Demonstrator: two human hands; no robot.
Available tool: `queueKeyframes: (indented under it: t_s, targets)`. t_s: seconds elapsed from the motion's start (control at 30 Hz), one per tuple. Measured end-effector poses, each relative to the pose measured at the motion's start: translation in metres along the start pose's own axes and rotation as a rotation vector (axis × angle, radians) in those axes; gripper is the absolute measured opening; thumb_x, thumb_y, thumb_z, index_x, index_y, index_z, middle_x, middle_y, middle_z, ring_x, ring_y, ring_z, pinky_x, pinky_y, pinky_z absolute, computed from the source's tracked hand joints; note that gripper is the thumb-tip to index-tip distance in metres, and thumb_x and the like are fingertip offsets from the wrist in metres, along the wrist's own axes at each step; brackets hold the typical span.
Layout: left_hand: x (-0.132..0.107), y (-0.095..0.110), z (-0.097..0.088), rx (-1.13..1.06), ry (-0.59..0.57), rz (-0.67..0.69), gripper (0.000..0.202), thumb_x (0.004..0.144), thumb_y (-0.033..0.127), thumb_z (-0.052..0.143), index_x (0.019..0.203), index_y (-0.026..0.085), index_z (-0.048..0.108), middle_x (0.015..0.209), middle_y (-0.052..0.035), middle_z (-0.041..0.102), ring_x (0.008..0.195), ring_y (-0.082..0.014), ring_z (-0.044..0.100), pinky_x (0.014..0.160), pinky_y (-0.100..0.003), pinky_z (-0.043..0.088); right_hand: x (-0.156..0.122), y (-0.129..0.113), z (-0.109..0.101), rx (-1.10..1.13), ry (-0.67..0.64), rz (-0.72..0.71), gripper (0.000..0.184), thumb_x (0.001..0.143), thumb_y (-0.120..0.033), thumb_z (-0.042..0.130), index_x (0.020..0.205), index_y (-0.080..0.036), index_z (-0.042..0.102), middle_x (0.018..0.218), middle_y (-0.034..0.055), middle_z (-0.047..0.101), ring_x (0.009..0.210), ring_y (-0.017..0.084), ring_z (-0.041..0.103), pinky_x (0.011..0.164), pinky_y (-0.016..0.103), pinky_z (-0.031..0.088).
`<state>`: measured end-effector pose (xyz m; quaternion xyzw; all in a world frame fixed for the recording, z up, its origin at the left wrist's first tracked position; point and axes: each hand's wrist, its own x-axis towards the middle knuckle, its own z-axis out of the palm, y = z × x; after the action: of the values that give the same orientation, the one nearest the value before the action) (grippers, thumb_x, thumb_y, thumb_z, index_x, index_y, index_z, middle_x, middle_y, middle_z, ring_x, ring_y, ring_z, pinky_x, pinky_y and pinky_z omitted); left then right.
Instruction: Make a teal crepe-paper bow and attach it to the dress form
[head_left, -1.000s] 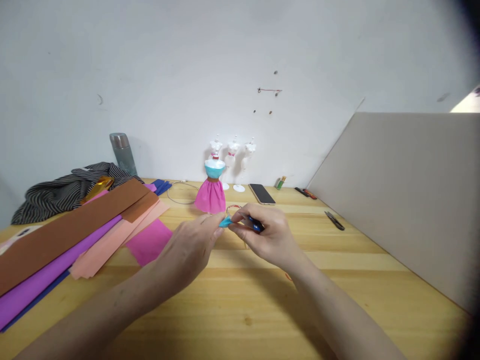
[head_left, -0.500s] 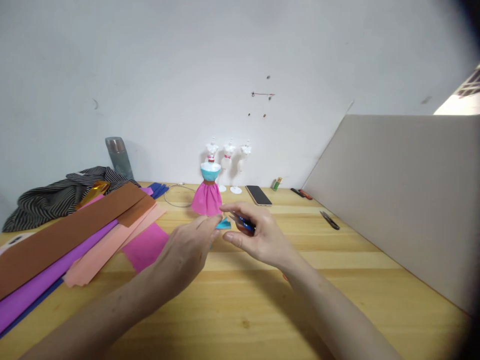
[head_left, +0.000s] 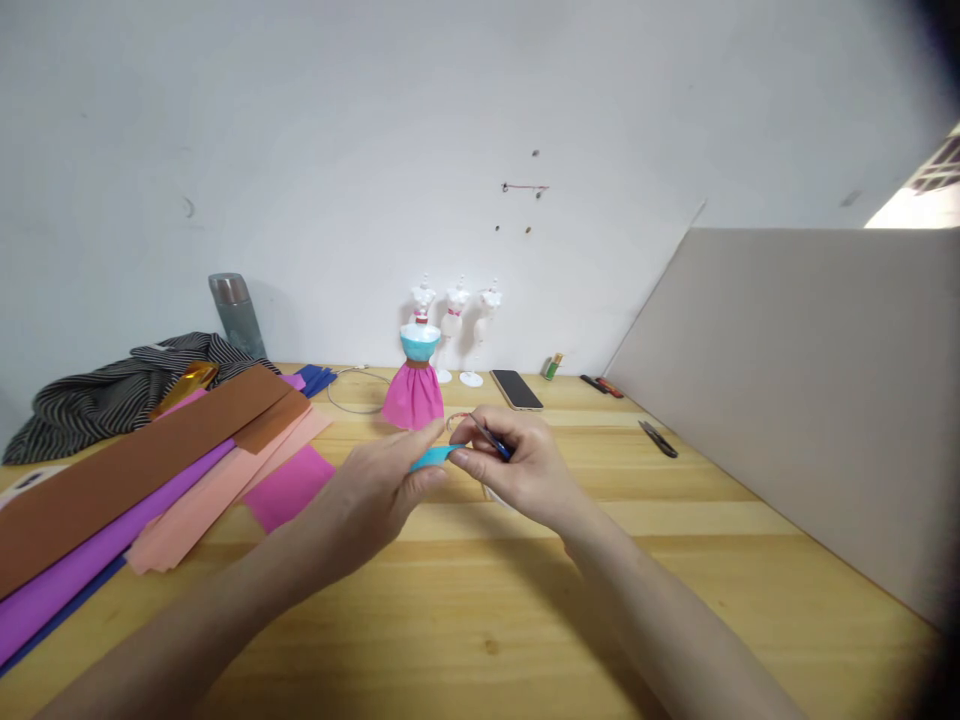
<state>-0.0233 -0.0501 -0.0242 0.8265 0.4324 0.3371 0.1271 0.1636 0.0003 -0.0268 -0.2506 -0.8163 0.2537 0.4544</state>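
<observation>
Fingers of your right hand (head_left: 525, 465) are closed in a pinch, thumb and forefinger meeting on the right end of a small turquoise strip (head_left: 435, 458). From that pinch the strip reaches leftward across the gap into the space between the thumb and fingers of your left hand (head_left: 371, 490). Your left thumb lies below the strip and your left fingers above it, with the two parted on the side facing you; whether they press on its far end, you cannot tell from this view, since the hand hides that end. You also have a blue-handled tool (head_left: 501, 448) tucked inside your right hand, its narrow metal part pointing up and left above the thumb. A thin reddish loop (head_left: 454, 420) shows just beyond your right fingertips, and a pale piece lies partly hidden under that hand.

Just beyond your left fingers stands a small dress form (head_left: 415, 390) in a turquoise top, brown waistband and pink skirt. To the left of your left forearm, near it, you have a pink sheet (head_left: 291, 488) beside peach paper (head_left: 214, 500) and a long brown strip (head_left: 150, 465). Well apart on your right, snips (head_left: 658, 439) lie on the wooden table (head_left: 487, 600)
</observation>
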Motion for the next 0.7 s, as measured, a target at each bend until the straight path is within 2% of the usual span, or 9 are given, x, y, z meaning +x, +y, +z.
queueKeyframes:
  t_s: [0.1,0.13,0.17,0.27,0.33,0.4,0.53,0.63,0.7]
  targets:
    - [0.0,-0.004,-0.018,-0.088,-0.059,-0.204,0.049,0.098,0.043,0.028,0.131,0.017,0.054,0.091,-0.0054,0.073,0.076,-0.0165,0.065,0.073,-0.03,0.052,0.0,0.001,-0.002,-0.021,0.033,-0.05,0.01,0.078,-0.017,0.064,0.069,-0.017,0.059,0.055,-0.0071,0.036,0.05,0.007,0.032,0.048,0.022,0.03]
    - [0.001,-0.007,-0.023,-0.121,-0.052,-0.24,0.053,0.098,0.045,0.023,0.128,0.017,0.057,0.083,-0.005,0.072,0.073,-0.0164,0.064,0.072,-0.03,0.052,0.0,0.002,-0.002,-0.032,0.044,-0.077,0.01,0.078,-0.017,0.064,0.069,-0.017,0.06,0.054,-0.0071,0.037,0.05,0.007,0.032,0.048,0.022,0.031]
    - [0.001,-0.01,-0.027,-0.159,-0.034,-0.253,0.054,0.098,0.046,0.022,0.125,0.017,0.059,0.086,-0.0058,0.072,0.077,-0.0168,0.064,0.075,-0.031,0.052,0.0,0.003,-0.002,-0.05,0.055,-0.109,0.01,0.079,-0.017,0.064,0.07,-0.017,0.06,0.054,-0.007,0.038,0.049,0.007,0.033,0.048,0.022,0.031]
    - [0.004,-0.017,-0.031,-0.231,-0.003,-0.243,0.053,0.097,0.047,0.027,0.119,0.017,0.063,0.105,-0.0092,0.071,0.096,-0.0205,0.065,0.087,-0.035,0.05,-0.002,0.009,0.0,-0.145,0.093,-0.218,0.008,0.08,-0.018,0.064,0.072,-0.018,0.061,0.054,-0.006,0.045,0.047,0.007,0.035,0.046,0.022,0.031]
    - [0.004,-0.018,-0.03,-0.186,0.005,-0.219,0.05,0.097,0.046,0.029,0.115,0.018,0.065,0.113,-0.009,0.069,0.106,-0.0225,0.062,0.093,-0.036,0.047,-0.004,0.013,0.002,-0.208,0.099,-0.298,0.008,0.08,-0.014,0.061,0.074,-0.019,0.062,0.056,-0.0038,0.054,0.046,0.008,0.04,0.046,0.022,0.033]
    - [0.003,-0.016,-0.028,-0.099,-0.022,-0.174,0.045,0.096,0.043,0.032,0.115,0.02,0.064,0.118,-0.0071,0.067,0.11,-0.0227,0.059,0.093,-0.035,0.047,-0.005,0.017,0.004,-0.257,0.093,-0.363,0.011,0.079,-0.01,0.058,0.077,-0.02,0.062,0.06,-0.002,0.061,0.047,0.008,0.044,0.047,0.023,0.036]
    - [0.003,-0.014,-0.024,0.042,-0.11,-0.11,0.034,0.088,0.037,0.052,0.117,0.023,0.06,0.11,-0.0047,0.068,0.092,-0.0205,0.062,0.072,-0.028,0.049,-0.007,0.025,0.01,-0.315,0.106,-0.413,0.019,0.076,-0.006,0.056,0.084,-0.021,0.063,0.064,-0.0011,0.065,0.047,0.009,0.048,0.05,0.024,0.039]
    - [0.005,-0.017,-0.021,0.092,-0.114,-0.109,0.023,0.085,0.033,0.055,0.103,0.021,0.064,0.088,-0.002,0.068,0.071,-0.0161,0.059,0.061,-0.025,0.043,-0.007,0.028,0.012,-0.32,0.141,-0.398,0.02,0.076,-0.004,0.055,0.084,-0.021,0.063,0.063,-0.0014,0.064,0.048,0.01,0.049,0.05,0.024,0.039]
    - [0.006,-0.018,-0.02,0.125,-0.096,-0.108,0.019,0.087,0.032,0.052,0.093,0.019,0.065,0.077,-0.0005,0.065,0.066,-0.0146,0.056,0.059,-0.024,0.04,-0.007,0.028,0.013,-0.304,0.176,-0.383,0.02,0.076,-0.004,0.057,0.084,-0.021,0.063,0.063,-0.002,0.063,0.048,0.009,0.049,0.049,0.023,0.039]
